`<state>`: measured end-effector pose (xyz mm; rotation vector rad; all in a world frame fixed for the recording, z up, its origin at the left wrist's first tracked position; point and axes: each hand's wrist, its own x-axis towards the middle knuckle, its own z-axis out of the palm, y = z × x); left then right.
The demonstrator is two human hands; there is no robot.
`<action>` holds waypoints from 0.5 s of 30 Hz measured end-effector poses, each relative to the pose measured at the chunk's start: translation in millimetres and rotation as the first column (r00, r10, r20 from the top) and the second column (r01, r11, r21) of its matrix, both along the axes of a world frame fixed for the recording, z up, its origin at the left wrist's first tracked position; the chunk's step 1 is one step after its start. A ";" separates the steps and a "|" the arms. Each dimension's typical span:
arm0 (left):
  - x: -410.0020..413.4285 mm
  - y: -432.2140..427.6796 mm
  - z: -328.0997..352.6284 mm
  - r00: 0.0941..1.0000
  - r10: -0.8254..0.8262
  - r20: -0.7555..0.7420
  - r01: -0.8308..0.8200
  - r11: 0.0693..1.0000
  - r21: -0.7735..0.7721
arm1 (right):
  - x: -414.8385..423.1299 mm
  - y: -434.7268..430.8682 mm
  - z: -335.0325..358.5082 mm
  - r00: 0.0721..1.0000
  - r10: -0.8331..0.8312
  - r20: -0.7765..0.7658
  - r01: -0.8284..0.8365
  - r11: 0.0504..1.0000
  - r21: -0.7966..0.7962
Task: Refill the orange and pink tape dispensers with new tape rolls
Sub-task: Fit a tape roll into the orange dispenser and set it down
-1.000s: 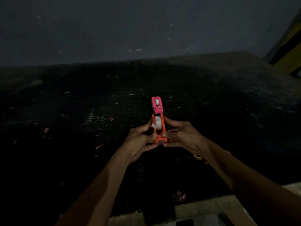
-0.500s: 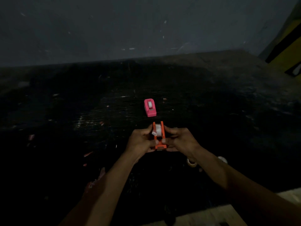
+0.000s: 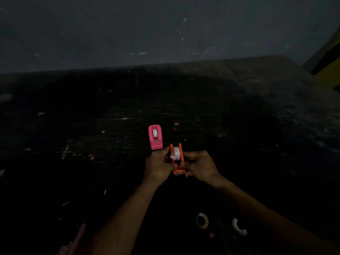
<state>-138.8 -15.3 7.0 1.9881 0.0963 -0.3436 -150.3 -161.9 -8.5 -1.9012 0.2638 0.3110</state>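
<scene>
A dark, scuffed table [image 3: 239, 111] is carrying everything, its top running back to a grey wall. A pink tape dispenser [image 3: 155, 137] is standing on it near the middle, with a white roll showing in its slot. Close to the near edge, two tape rings are lying well apart from the dispenser: one [image 3: 202, 220] flat, the other [image 3: 238, 227] just beside it. Small pale and reddish scraps [image 3: 91, 156] are lying scattered across the surface.

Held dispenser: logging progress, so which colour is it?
Orange plastic tape dispenser, held between both hands, clearest in the head view.
</scene>
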 end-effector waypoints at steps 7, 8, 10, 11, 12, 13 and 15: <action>53.6 -19.2 -21.1 0.999 0.019 -0.039 -0.018 1.000 0.024 | 48.2 -12.0 -20.3 0.998 -0.022 0.050 0.023 1.000 -0.010; 62.4 -22.4 -25.8 0.999 0.029 -0.038 -0.028 1.000 0.013 | 57.6 -13.6 -22.2 0.998 -0.016 0.058 0.017 1.000 -0.015; 79.7 -28.8 -36.3 0.997 0.066 -0.042 -0.066 0.998 0.012 | 76.1 -16.1 -25.6 0.997 -0.022 0.072 0.027 0.997 -0.069; 87.8 -31.5 -41.4 0.994 0.095 -0.049 -0.094 0.995 0.017 | 84.4 -16.9 -28.2 0.996 -0.025 0.088 0.033 0.995 -0.095; 95.9 -34.3 -46.0 0.990 0.127 -0.053 -0.127 0.992 0.015 | 93.5 -17.2 -31.0 0.995 -0.029 0.099 0.041 0.992 -0.121; 103.0 -36.6 -49.4 0.985 0.164 -0.053 -0.163 0.986 0.017 | 100.9 -17.1 -32.2 0.993 -0.026 0.116 0.042 0.990 -0.137; 113.9 -40.7 -53.2 0.973 0.227 -0.050 -0.225 0.973 0.043 | 114.8 -16.3 -36.7 0.992 -0.026 0.120 0.045 0.986 -0.159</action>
